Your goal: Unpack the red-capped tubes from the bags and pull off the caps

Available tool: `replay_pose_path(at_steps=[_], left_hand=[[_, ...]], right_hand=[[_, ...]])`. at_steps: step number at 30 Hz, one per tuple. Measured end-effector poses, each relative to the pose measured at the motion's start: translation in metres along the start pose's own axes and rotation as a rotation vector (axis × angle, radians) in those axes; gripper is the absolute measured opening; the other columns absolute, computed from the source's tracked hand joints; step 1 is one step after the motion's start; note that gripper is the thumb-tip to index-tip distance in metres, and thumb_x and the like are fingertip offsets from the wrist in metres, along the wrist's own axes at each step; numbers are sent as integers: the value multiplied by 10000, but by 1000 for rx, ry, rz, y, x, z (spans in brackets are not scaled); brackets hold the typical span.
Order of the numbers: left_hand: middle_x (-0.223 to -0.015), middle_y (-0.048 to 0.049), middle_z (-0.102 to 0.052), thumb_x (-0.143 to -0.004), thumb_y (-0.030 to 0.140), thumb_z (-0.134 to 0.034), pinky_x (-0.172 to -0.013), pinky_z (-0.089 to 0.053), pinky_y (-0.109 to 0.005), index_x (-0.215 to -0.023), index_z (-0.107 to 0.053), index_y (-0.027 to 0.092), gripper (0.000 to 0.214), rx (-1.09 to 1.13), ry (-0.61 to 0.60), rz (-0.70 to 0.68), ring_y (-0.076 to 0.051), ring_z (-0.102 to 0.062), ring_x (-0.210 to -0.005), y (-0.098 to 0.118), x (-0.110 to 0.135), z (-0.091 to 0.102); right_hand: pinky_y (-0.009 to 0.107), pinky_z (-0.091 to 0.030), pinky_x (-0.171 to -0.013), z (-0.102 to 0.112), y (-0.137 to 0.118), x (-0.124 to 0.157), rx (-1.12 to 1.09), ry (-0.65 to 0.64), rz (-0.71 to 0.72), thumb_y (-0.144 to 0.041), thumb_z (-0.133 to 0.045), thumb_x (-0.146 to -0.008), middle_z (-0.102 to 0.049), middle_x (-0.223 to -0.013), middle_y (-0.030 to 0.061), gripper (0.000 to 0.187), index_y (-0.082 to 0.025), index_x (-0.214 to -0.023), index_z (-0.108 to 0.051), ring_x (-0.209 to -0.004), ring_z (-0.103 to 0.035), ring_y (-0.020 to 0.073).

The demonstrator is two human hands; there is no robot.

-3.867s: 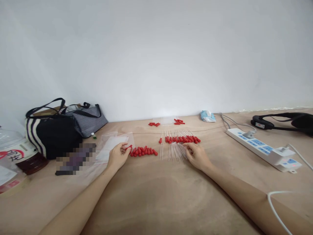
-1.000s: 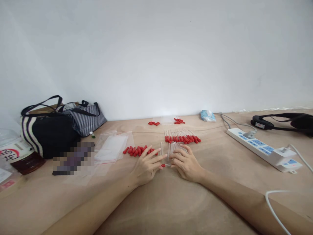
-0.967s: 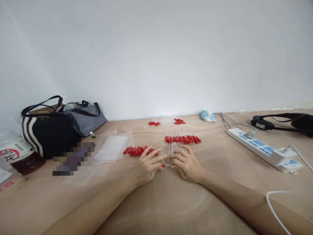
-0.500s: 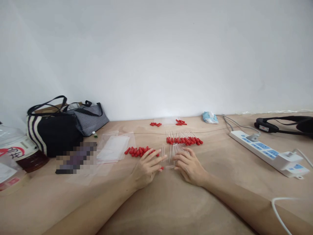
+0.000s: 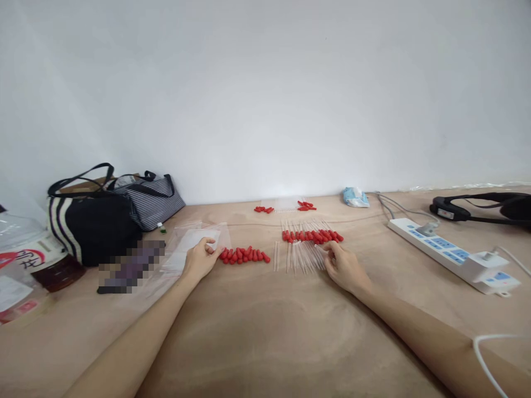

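We are counting one left hand [image 5: 201,260] and one right hand [image 5: 346,268], two bags [image 5: 155,202], two bottles [image 5: 45,257], one vial [image 5: 161,227], one power strip [image 5: 442,250], one headset [image 5: 445,213] and one tissue pack [image 5: 355,197]. We are seeing red bulbs [image 5: 239,255] in four clusters, two near and two far, but they are overlapping too much for an exact total. We are likewise losing count of the tubes [image 5: 298,258] and of the clear pouches [image 5: 177,251], since both are overlapping.
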State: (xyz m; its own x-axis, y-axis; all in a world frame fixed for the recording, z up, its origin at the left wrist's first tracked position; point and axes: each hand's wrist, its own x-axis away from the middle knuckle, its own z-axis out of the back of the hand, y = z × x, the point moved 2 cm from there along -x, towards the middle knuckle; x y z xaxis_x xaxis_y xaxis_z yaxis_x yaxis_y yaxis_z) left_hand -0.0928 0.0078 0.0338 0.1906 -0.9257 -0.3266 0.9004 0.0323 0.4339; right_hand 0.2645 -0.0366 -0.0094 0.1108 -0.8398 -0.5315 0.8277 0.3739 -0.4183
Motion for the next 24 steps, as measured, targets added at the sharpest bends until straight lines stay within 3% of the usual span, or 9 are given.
replay_pose_path(at_steps=[8,12,14,17,20,24], left_hand=[[-631,-13,-613,-719,487,-421,-616,-414,-246,-730,-574,181,343,26,63,-16,-166,-581,-624,-1,1,6],[-681,-16,-622,-735,427,-420,-605,-417,-251,-759,-589,176,303,10,161,-149,-154,-542,-591,13,6,11],[-725,-24,-626,-729,381,-446,-639,-424,-256,-770,-599,175,261,16,144,-258,-159,-544,-639,29,9,9],[-787,-50,-629,-728,328,-478,-730,-418,-279,-744,-620,168,214,-36,-13,-368,-184,-556,-766,63,8,-2],[-823,-54,-644,-727,282,-496,-780,-398,-280,-713,-636,173,178,-83,-135,-395,-188,-563,-830,100,0,-22],[-687,-49,-651,-705,364,-522,-649,-417,-268,-631,-636,177,231,-105,-222,-352,-195,-592,-722,142,-12,-54]], right_hand=[[257,-401,-600,-8,9,-3,18,23,8,-84,-380,-682,-524,-727,47,135,-186,-721,-459,-651,-519,153],[283,-439,-651,-10,6,-5,-22,49,57,-105,-389,-728,-518,-799,80,147,-167,-715,-522,-693,-531,159],[292,-448,-673,-10,4,-5,-49,40,71,-126,-392,-756,-527,-818,86,155,-162,-728,-540,-715,-538,163],[303,-451,-686,-8,1,-5,-68,13,68,-181,-401,-792,-551,-823,86,160,-160,-747,-553,-727,-545,168],[311,-447,-696,-6,0,-4,-69,-2,41,-234,-404,-815,-574,-812,80,184,-161,-763,-565,-743,-553,177],[316,-432,-734,-2,4,-6,-68,35,13,-264,-396,-829,-584,-832,82,215,-164,-794,-582,-782,-560,182]])
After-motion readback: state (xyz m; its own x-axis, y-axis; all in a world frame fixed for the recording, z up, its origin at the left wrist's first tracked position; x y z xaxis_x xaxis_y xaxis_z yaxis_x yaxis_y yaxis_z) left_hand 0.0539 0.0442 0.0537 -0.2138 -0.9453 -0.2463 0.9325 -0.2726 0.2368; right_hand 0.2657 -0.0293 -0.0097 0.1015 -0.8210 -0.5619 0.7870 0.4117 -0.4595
